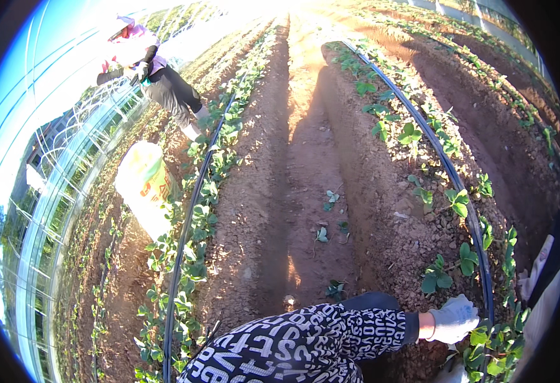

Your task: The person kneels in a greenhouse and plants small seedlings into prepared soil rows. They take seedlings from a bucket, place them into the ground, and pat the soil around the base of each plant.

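Observation:
My left hand (454, 320), in a pale work glove below a black-and-white lettered sleeve, reaches to the low leafy plants at the lower right. Its fingertips are beside a black drip hose (474, 230) and the green leaves (480, 339) of a plant; whether they pinch anything is not clear. At the bottom edge, just below, a pale gloved shape, seemingly my right hand (452, 374), shows only in part. Small plants with broad green leaves (435, 277) grow from the soil ridge above my left hand.
A bare furrow (308, 191) with loose leafy sprigs (322, 234) runs ahead. Left of it lies a planted ridge with another hose (198, 186), then a pale printed sack (148, 186). Another person (165, 86) stands beyond. At the right edge, another person's clothing (543, 297) partly shows.

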A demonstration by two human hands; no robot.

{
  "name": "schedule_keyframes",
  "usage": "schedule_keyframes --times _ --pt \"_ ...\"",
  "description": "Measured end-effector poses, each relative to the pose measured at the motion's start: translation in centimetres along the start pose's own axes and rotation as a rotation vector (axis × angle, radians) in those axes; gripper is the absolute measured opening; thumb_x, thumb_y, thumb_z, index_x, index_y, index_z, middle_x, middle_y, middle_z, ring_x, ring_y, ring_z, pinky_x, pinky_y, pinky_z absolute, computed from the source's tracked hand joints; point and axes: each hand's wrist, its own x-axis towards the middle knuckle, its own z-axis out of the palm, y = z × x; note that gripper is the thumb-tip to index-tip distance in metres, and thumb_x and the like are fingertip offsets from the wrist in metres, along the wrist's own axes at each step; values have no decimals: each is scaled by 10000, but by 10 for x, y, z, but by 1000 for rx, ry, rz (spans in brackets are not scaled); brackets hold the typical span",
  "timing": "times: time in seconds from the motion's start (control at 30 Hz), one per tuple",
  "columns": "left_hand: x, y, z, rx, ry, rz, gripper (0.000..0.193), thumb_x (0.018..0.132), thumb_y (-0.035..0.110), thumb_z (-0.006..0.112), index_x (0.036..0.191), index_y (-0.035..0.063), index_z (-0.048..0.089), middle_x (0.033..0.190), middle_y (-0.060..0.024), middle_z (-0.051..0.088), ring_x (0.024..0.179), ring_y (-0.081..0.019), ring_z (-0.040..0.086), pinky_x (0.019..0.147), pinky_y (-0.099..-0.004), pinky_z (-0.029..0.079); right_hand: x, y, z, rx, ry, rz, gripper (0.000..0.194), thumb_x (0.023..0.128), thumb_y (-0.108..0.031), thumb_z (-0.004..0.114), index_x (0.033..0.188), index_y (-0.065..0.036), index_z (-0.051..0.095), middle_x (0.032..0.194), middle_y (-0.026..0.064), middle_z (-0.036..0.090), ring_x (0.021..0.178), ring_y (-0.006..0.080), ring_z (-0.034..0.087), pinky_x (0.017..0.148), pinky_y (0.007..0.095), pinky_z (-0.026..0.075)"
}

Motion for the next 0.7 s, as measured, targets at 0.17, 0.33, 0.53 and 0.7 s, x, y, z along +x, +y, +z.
schedule_keyframes --times 0.17,0.33,0.53,0.7 --pt "2 -10 0 -90 1 -96 179 812 255 702 827 77 682 795 -98 642 774 -314 654 702 -464 479 0 19 28 104 249 -135 555 929 -552 633 1197 -75 727 921 216 747 773 384 725 681 480 560" --pt "1 -17 8 -129 36 -112 162 807 240 698 804 83 660 779 -102 631 782 -325 653 709 -474 490 14 17 16 -147 -167 84 749 892 -598 659 1450 -112 550 1127 255 718 973 372 723 803 432 568" --pt "2 -21 5 -175 8 -143 159 799 228 689 820 77 644 789 -103 630 779 -329 652 703 -483 493 15 10 19 -24 31 6 688 913 -547 643 1427 -96 565 1129 250 719 968 368 722 803 426 567" --pt "2 -15 -16 -197 36 -181 153 747 173 682 748 25 721 722 -164 680 706 -368 702 630 -470 556 21 5 22 19 88 -28 638 931 -504 629 1407 -82 577 1130 245 720 964 363 722 804 420 567"
